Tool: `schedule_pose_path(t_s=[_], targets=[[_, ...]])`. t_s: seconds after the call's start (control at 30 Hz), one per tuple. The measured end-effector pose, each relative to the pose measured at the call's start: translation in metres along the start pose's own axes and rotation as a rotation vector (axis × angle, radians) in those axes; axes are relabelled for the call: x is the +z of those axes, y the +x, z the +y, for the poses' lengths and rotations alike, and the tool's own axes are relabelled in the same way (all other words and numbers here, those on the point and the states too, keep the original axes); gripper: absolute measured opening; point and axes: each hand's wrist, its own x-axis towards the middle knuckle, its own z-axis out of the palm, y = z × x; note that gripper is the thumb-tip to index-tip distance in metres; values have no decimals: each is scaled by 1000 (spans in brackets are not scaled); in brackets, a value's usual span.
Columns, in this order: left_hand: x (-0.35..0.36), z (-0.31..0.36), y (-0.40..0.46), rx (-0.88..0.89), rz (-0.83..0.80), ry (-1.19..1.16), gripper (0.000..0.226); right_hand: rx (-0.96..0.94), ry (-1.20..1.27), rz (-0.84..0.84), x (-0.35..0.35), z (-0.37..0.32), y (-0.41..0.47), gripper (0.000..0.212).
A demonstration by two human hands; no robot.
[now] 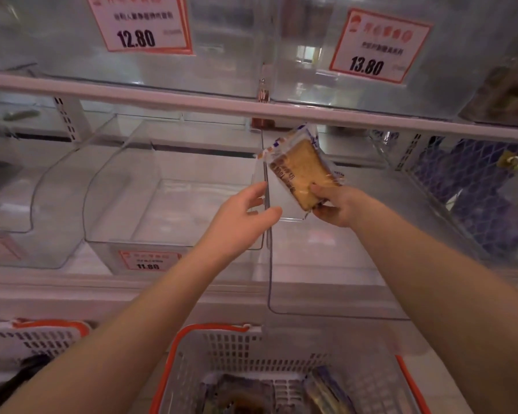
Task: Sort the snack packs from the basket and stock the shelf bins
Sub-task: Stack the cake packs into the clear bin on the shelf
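Basket point(251, 348) nearest; right hand point(338, 204) grip pinches snack pack point(301, 171) bottom; left hand point(245, 216) relaxed.

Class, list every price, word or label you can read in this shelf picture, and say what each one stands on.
"12.80": orange-bordered price card on the upper left clear bin.
"13.80": orange-bordered price card on the upper right clear bin.
"11.80", somewhat blurred: small price label on the lower clear plastic bin.
Chinese lines on all cards and print on the clear-wrapped snack pack: too blurred.
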Motion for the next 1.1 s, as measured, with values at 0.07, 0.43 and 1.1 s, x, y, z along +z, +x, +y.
schedule_pose_path(t_s=[0.07,0.43,1.1], targets=[[-1,-2,0,12,-10,12,55,3,79,-32,-2,3,11,18],[0,-5,-1,32,16,-13,51,-213,-435,71,-31,26,35,39],[-5,21,-95,436,133,387,18,-815,-629,-200,-48,55,-186,15]])
